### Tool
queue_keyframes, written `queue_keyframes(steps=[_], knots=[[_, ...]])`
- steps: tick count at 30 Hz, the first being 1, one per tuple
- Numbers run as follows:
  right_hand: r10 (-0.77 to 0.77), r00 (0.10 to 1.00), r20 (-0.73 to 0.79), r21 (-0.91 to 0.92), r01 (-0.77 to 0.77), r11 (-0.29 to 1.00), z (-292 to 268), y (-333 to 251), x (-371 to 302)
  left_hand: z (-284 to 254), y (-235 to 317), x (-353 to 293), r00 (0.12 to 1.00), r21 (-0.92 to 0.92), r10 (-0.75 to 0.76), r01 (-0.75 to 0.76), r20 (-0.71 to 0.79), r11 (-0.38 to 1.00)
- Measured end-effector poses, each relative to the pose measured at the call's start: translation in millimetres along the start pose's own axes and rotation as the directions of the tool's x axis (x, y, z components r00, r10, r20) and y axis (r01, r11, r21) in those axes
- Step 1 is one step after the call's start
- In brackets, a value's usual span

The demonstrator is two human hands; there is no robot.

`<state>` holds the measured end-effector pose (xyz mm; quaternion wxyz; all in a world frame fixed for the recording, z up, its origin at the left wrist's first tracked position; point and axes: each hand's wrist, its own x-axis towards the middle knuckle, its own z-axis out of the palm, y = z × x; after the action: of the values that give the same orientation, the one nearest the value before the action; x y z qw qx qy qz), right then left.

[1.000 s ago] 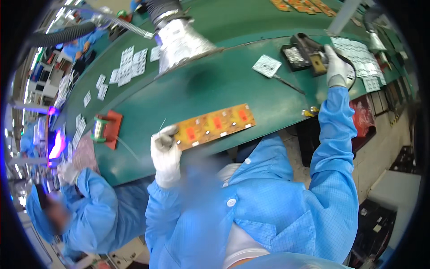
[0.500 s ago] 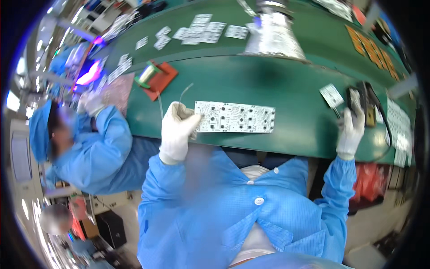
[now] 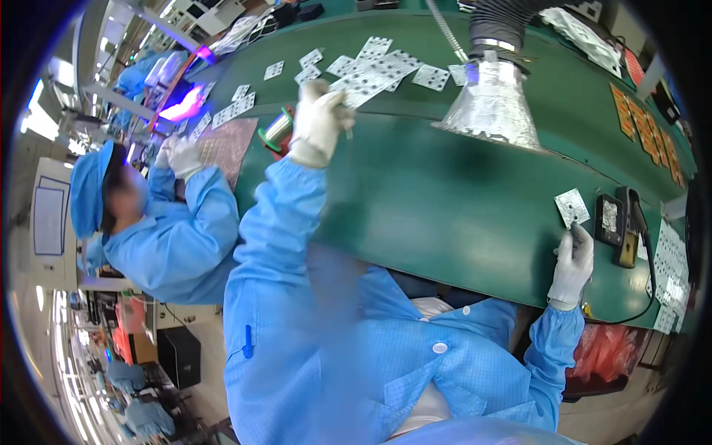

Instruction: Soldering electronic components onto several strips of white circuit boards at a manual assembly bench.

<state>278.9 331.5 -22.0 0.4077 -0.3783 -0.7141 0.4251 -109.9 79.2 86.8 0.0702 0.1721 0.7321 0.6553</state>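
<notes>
My gloved left hand (image 3: 319,124) reaches to the far side of the bench, fingers curled at the near end of a long white circuit board (image 3: 367,83). That board lies across a pile of similar ones; the exact grip is partly hidden by the glove. Beside this hand, a green-rimmed spool of solder wire (image 3: 277,127) is partly covered by my wrist. At the right, my gloved right hand (image 3: 572,263) has its fingertips pinched at the lower edge of a small white circuit board (image 3: 571,207). Next to it stands a soldering iron holder (image 3: 610,219) with a cable.
A foil-wrapped fume hood (image 3: 495,104) hangs over the back of the green bench (image 3: 445,215). Orange boards (image 3: 645,133) lie at the far right, white board sheets (image 3: 670,259) nearer. A co-worker in blue (image 3: 167,245) sits at my left beside bubble wrap (image 3: 228,148).
My left hand has carried the long circuit board from the near edge to the far pile. My right hand has shifted left, away from the iron holder. The whole view has shifted.
</notes>
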Motion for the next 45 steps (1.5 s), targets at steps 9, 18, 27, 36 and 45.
queue_keyframes(steps=[9,18,27,36,45], knots=[[0.086,0.996,0.039,-0.047,-0.084,0.995,-2.3,-7.1,-1.5,217.3,-53.5,111.2,0.953,0.129,0.109,-0.150,0.283,0.980],[0.034,0.993,0.116,-0.100,-0.022,0.995,-3.4,1.6,1.5,218.2,-71.9,95.0,0.842,0.044,-0.030,0.007,0.538,0.999],[-0.327,0.934,0.141,-0.217,0.351,0.911,-3.5,-47.8,24.0,133.9,-51.3,32.4,0.779,0.230,0.152,-0.357,0.608,0.906],[-0.280,0.944,0.175,-0.712,0.318,0.625,-19.9,-71.8,271.3,101.8,-79.8,-31.9,0.856,0.602,0.301,-0.511,0.420,0.614],[0.150,0.987,0.058,-0.973,0.023,0.229,-22.1,115.6,444.4,97.5,-89.4,23.9,0.949,0.673,0.250,-0.312,0.191,0.670]])
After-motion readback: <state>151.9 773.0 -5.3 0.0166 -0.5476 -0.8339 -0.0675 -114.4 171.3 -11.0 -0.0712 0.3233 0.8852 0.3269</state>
